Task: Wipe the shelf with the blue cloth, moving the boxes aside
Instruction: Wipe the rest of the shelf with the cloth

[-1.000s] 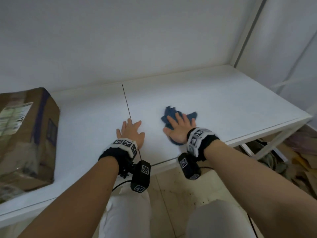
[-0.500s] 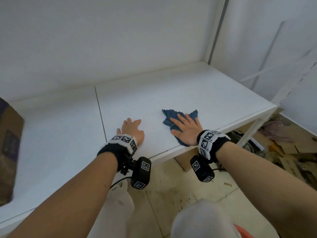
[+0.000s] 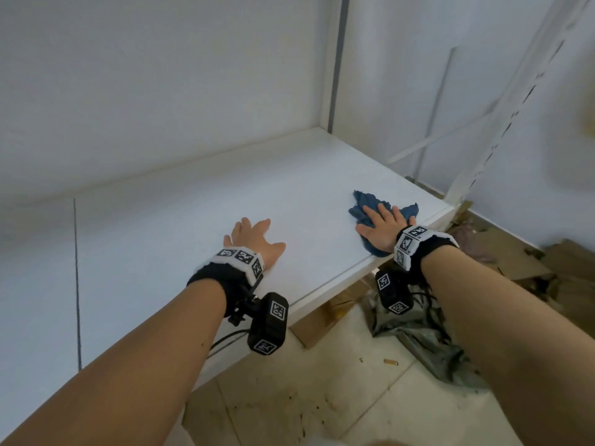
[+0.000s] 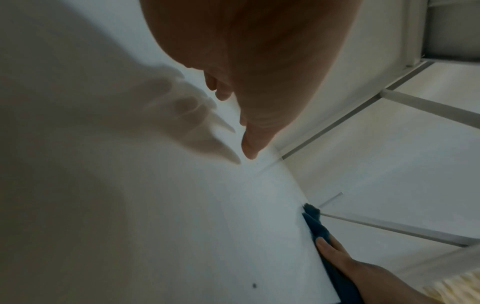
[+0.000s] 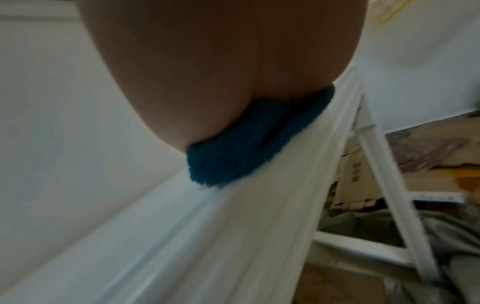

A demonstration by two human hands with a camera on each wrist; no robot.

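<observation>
The blue cloth lies on the white shelf near its front right corner. My right hand presses flat on the cloth with straight fingers; the right wrist view shows the palm on the cloth at the shelf's front edge. My left hand rests flat on the bare shelf, fingers spread, a little to the left of the cloth. In the left wrist view the left fingers touch the shelf, and the cloth shows under the right hand. No boxes are in view.
A white wall backs the shelf, and a white upright post stands at its far right corner. Flattened cardboard and a grey crumpled sheet lie on the dirty tiled floor below and to the right. A seam crosses the shelf at left.
My right hand has slid the cloth rightward along the shelf toward its front right corner. The view has swung right, so the cardboard box at far left has left the frame.
</observation>
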